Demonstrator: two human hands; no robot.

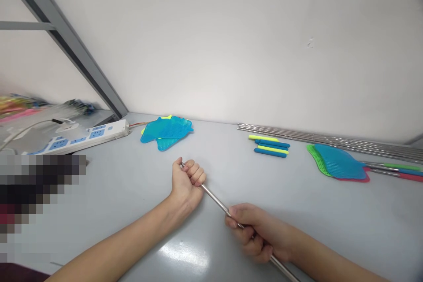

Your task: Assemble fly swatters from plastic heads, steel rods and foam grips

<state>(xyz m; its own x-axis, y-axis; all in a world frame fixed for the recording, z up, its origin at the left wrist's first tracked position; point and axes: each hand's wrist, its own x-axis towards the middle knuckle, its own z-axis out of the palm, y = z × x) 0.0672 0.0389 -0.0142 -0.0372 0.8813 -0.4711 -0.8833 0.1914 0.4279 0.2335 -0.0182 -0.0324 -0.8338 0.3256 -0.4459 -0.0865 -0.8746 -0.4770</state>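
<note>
A thin silver metal rod slants across the front of the table, running down to the right edge of the lower frame. My left hand is wrapped round its upper end, the tip just showing past the fingers. Lower down, my right hand grips the same rod. Beyond my left hand lies a pile of blue and yellow fly swatter heads. Several blue and yellow handle sleeves rest side by side behind my right hand.
Along the wall lies a bundle of metal rods. Fly swatters with blue, green and red heads sit at the right. A white power strip is at the left, near a grey metal frame. A pixelated patch covers the left edge.
</note>
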